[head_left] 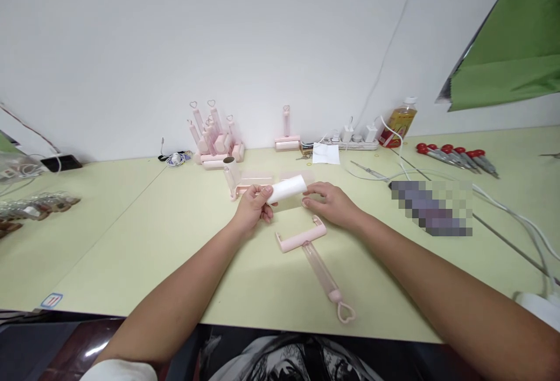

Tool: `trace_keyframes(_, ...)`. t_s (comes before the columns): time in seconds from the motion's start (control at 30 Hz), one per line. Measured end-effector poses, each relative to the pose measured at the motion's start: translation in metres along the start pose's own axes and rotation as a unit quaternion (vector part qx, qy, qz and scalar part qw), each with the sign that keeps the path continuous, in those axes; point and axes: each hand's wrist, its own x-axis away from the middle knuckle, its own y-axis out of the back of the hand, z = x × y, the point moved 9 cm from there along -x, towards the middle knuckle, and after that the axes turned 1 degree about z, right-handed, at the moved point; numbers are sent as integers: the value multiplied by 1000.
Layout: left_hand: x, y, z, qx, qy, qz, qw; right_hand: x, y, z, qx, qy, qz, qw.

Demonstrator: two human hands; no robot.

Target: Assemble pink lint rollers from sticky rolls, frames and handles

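Observation:
A white lint roller refill (287, 189) is lifted just above the table, its left end gripped between the thumb and fingers of my left hand (254, 206). My right hand (330, 201) is at the refill's right end, thumb and forefinger apart, with nothing visible held. Below them lies a pink lint roller frame (303, 240) with a clear handle and heart-shaped loop, its roller arms bare. Behind my left hand are another pink frame (248, 189) and an upright roll with a brown core (229, 162). A clear pink cover (297, 176) lies partly hidden behind the refill.
Several pink lint rollers (216, 144) stand grouped by the wall; a single lint roller (287, 136) stands farther right. Also along the back are a power strip (361, 144), white paper (326, 153) and a bottle (399, 123). Red-ended tools (457, 158) and cables lie right.

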Motion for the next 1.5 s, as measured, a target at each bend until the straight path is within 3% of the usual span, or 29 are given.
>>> trace_keyframes(0.1, 1, -9, 4, -7, 12, 25, 1000, 3, 2, 8, -171, 1, -28, 985)
trace_keyframes(0.27, 2, -18, 8, -22, 11, 44, 999, 4, -6, 8, -375, -32, -32, 926)
trace_keyframes(0.47, 0, -20, 16, -63, 13, 57, 996, -2, 26, -24, -366, -62, -161, 914)
trace_keyframes(0.6, -2, -15, 7, -149, -50, 44, 987, -2, 62, -55, -297, -79, -297, 904)
trace_keyframes(0.7, -1, -14, -8, -279, -121, 32, 952, -4, 68, -70, -263, -85, -330, 903)
trace_keyframes(0.83, 1, -24, -18, -452, -175, 33, 874, -11, 53, -82, -222, -98, -290, 926)
trace_keyframes(1.03, -8, -48, -15, -545, -218, 58, 807, -16, 38, -97, -194, -126, -247, 941)
trace_keyframes(1.13, -16, -60, -15, -593, -209, 81, 773, -13, 39, -99, -164, -165, -247, 941)
trace_keyframes(1.3, -23, -74, -9, -693, -152, 131, 692, -8, 42, -91, -70, -211, -234, 946)
trace_keyframes(1.5, -12, -79, -10, -706, -156, 176, 668, -10, 37, -85, -3, -227, -187, 956)
